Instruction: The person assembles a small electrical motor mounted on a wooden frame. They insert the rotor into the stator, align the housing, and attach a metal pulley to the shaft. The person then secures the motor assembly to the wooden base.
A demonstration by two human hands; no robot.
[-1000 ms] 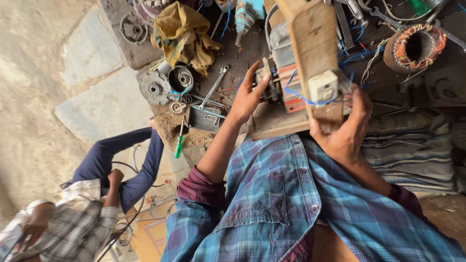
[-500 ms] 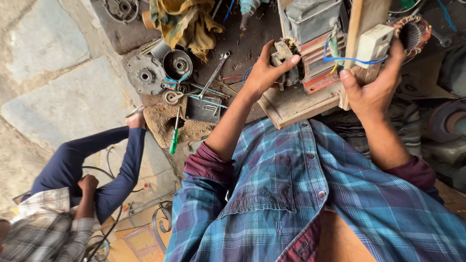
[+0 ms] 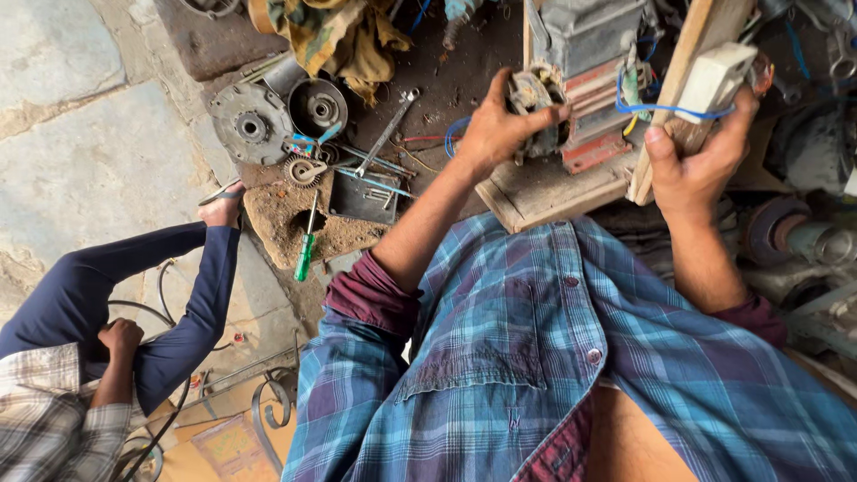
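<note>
The left hand (image 3: pixel 495 129) closes its grip on the metal end (image 3: pixel 533 94) of the motor assembly (image 3: pixel 589 85); the right hand (image 3: pixel 696 165) clamps the wooden upright (image 3: pixel 683 76) beside it, both above the wooden base (image 3: pixel 544 192), a green screwdriver (image 3: pixel 306 245) well left

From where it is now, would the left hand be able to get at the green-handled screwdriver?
Probably yes. The screwdriver lies uncovered on the sandy patch below and left of the left hand, nothing between them. But that hand is gripping the motor part and must release it first.
</note>
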